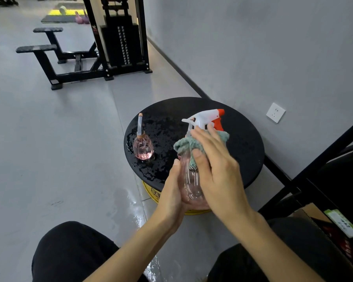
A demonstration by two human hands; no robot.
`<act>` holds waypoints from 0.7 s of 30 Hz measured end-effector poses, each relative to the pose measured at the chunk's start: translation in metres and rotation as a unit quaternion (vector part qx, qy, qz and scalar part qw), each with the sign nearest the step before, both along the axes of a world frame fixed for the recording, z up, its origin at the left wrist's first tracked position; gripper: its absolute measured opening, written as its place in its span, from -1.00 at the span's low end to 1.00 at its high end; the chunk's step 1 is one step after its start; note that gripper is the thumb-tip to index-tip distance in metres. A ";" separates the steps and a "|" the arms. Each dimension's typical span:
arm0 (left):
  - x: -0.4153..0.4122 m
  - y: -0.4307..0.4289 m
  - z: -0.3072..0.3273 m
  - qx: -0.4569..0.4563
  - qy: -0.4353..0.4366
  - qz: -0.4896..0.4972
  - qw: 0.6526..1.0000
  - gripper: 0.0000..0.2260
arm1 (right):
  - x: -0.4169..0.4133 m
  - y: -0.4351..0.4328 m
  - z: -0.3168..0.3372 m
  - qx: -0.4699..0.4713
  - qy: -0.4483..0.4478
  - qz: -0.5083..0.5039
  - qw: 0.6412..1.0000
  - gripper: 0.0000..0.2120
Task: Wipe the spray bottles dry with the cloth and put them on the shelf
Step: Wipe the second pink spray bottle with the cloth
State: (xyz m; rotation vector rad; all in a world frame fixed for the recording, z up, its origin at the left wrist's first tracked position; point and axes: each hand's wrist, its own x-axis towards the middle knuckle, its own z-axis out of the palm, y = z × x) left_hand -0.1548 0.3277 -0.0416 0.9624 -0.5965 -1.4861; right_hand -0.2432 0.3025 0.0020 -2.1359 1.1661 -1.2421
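My left hand (172, 188) cups the base of a clear pink spray bottle (189, 180) with a white and orange trigger head, held above the near edge of a round black table (245, 143). My right hand (214, 165) presses a grey-green cloth (181, 144) against the bottle's neck and upper body. A second, smaller pink bottle (143, 146) with a thin upright nozzle stands on the table's left side, among water droplets. The dark shelf frame (324, 159) rises at the right edge.
The table sits on a yellow drum (151, 192). Water is spilled on the grey floor (137, 210) beside it. A black weight machine (118, 41) stands far left. A cardboard box (322, 222) sits on the shelf. A wall socket (275, 112) is at right.
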 end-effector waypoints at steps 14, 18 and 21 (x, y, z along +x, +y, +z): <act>0.003 0.003 0.005 0.016 0.003 -0.024 1.000 -0.51 | -0.002 -0.048 0.042 -0.016 0.297 -0.022 0.955 -0.47; 0.004 0.004 0.003 0.015 0.013 -0.040 0.999 -0.50 | -0.007 -0.037 0.040 -0.013 0.315 0.007 0.949 -0.44; 0.004 0.005 0.002 0.007 0.004 -0.053 0.999 -0.50 | -0.011 -0.029 0.038 0.042 0.338 0.054 0.939 -0.44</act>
